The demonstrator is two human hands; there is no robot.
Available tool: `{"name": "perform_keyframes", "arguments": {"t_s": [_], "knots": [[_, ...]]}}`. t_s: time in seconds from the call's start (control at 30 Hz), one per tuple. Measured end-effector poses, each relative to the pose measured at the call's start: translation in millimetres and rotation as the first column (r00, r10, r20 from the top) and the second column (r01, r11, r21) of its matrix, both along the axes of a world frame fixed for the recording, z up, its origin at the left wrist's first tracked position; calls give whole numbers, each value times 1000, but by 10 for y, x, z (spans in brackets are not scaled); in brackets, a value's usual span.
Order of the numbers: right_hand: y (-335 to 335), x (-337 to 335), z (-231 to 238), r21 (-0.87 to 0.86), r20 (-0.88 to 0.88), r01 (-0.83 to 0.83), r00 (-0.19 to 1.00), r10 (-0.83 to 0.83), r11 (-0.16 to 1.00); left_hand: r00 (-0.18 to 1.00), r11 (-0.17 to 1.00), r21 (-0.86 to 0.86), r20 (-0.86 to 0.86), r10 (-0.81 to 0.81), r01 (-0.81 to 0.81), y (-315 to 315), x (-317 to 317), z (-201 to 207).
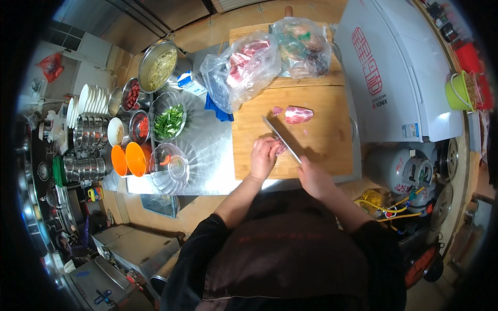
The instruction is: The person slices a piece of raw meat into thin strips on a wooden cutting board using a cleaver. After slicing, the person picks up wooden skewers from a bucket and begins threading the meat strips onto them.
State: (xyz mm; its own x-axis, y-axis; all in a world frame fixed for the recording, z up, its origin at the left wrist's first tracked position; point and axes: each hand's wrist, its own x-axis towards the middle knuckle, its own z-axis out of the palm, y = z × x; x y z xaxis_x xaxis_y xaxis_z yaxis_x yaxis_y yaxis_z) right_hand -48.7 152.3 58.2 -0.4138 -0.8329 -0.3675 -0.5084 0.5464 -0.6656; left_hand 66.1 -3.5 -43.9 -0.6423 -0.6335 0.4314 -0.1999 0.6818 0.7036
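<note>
holding a small piece of red meat against the wooden cutting board, the left hand has its fingers bent and bunched, tips turned down on the meat with little gap between them – probably so that it cannot slide and so that the fingertips keep back from the edge. the right hand is closed in a fist round the handle end of a knife, whose blade runs slantwise up and to the left, just beside the left fingers; whether the edge touches the meat i cannot tell. the grip so near the blade's base would seem to give firm control. a larger chunk of meat lies beyond the blade, near but apart from both hands, and a small scrap sits just to its left; that spot leaves the near part of the board to the hands. a clear bag with more red meat rests across the board's far left corner, likely to keep it within reach, and a second bag is to its right. a blue cloth lies by the board's left edge, on the metal table – handy, perhaps, for wiping.
</note>
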Motion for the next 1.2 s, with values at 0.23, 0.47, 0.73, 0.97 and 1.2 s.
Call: {"name": "perform_keyframes", "arguments": {"t_s": [0.23,0.47,0.73,0.97,1.2], "knots": [[113,37,-360,35,2,20,1000,-20,999,1000,1000,4,0,-4,4,21,71,57],[614,-79,-42,-65,-45,-15,999,12,998,999,1000,12,-42,-13,13,4,66,2],[84,-91,244,-2,-19,-97,995,97,995,998,1000,21,-57,-4,5,12,60,-24],[20,-60,160,-81,-6,-101,995,101,992,999,1000,-5,-36,1,-1,2,54,-28],[-162,112,-55,-52,-39,-18,999,16,998,1000,999,39,-18,7,-6,0,69,-45]]}}
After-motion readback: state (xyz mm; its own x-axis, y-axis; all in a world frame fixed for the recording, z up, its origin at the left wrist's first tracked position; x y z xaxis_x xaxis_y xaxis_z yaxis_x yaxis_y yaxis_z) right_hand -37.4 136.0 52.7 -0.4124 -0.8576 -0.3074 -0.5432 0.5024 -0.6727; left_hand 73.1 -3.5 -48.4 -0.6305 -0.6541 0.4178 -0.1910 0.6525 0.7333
